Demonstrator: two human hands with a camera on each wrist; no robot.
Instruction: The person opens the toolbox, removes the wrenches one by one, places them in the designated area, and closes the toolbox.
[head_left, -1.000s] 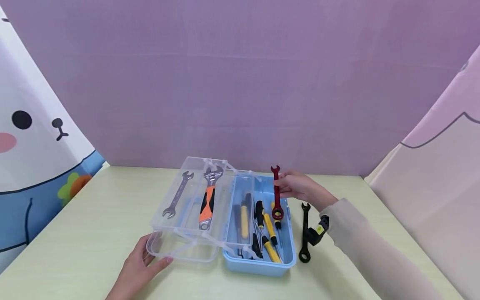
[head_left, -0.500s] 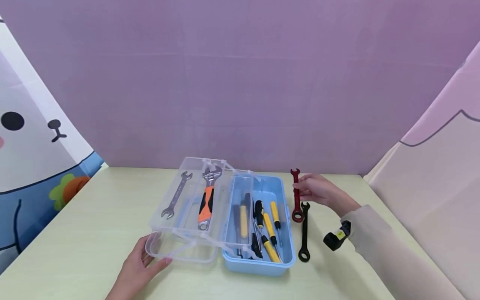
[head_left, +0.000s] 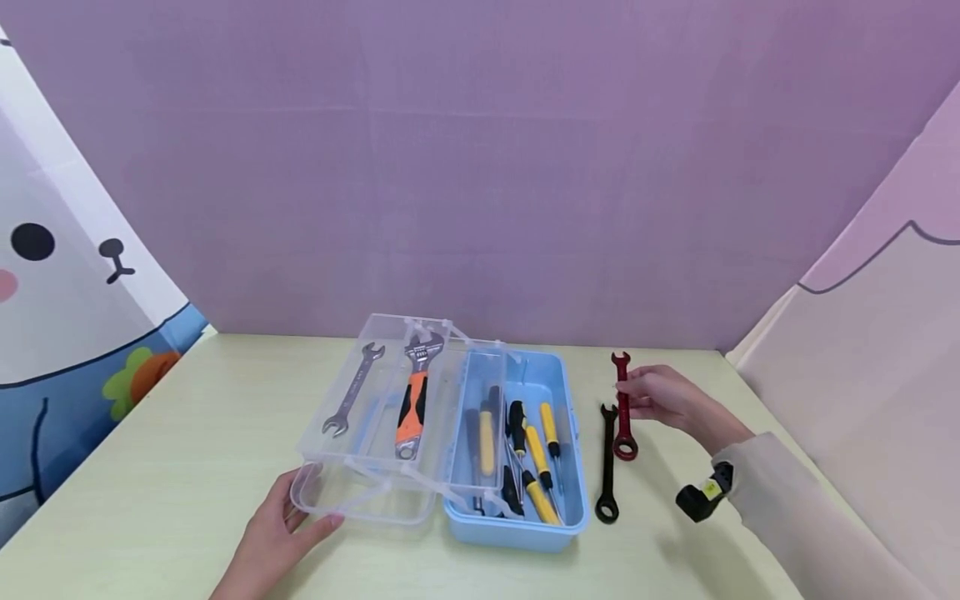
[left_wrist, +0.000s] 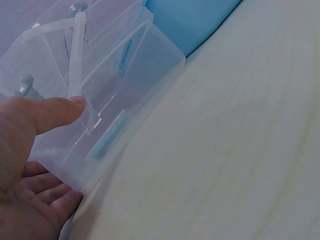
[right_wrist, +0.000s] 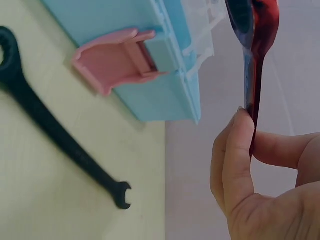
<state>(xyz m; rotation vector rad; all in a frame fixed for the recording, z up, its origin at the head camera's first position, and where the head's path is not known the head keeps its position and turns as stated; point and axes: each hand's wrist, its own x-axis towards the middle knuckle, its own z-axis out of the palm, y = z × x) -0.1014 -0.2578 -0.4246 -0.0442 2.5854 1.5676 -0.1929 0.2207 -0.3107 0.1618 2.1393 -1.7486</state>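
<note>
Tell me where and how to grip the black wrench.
Pinch the black wrench mid-shaft, probably best from above and the right: the shaft is slim between wider ends, it lies flat, and the blue box stands close on its left. The right hand holds the red wrench beside it, so clear that first.

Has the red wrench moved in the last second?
Yes: in the head view the red wrench went right, from over the blue box to just right of the black wrench.
</note>
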